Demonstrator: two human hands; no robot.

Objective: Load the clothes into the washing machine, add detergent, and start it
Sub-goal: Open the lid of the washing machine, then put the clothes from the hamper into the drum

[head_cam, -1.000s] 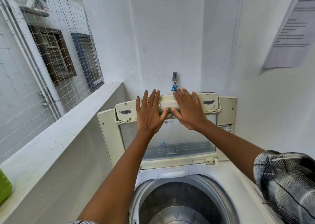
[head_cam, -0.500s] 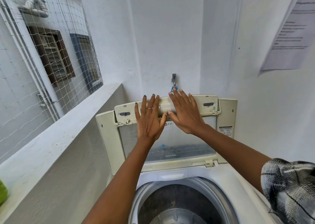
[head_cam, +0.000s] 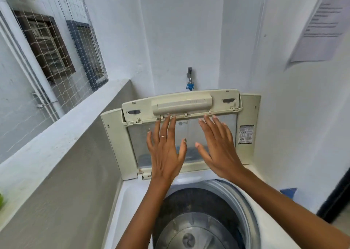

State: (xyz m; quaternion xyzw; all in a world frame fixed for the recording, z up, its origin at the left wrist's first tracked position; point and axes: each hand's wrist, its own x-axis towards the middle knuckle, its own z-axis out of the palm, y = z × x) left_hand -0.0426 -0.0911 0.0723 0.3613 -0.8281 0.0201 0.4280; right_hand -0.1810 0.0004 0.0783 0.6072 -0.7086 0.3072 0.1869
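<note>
A white top-loading washing machine (head_cam: 132,195) stands below me with its folding lid (head_cam: 181,105) raised upright against the back wall. The steel drum (head_cam: 198,228) lies open, and no clothes show in the part I can see. My left hand (head_cam: 164,150) and my right hand (head_cam: 219,146) are spread flat in front of the lid's clear panel, fingertips near the fold line. Whether they touch the panel I cannot tell. Neither hand holds anything. No clothes or detergent are in view.
A grey parapet wall with a white ledge (head_cam: 62,135) runs along the left, netting above it. A tap (head_cam: 190,78) sticks out of the back wall over the lid. A paper notice (head_cam: 325,23) hangs on the right wall. A dark doorway edge (head_cam: 333,197) is at lower right.
Both hands have slid down from the lid's upper folded section to its clear panel and moved apart. The view has tilted down, showing more of the drum.
</note>
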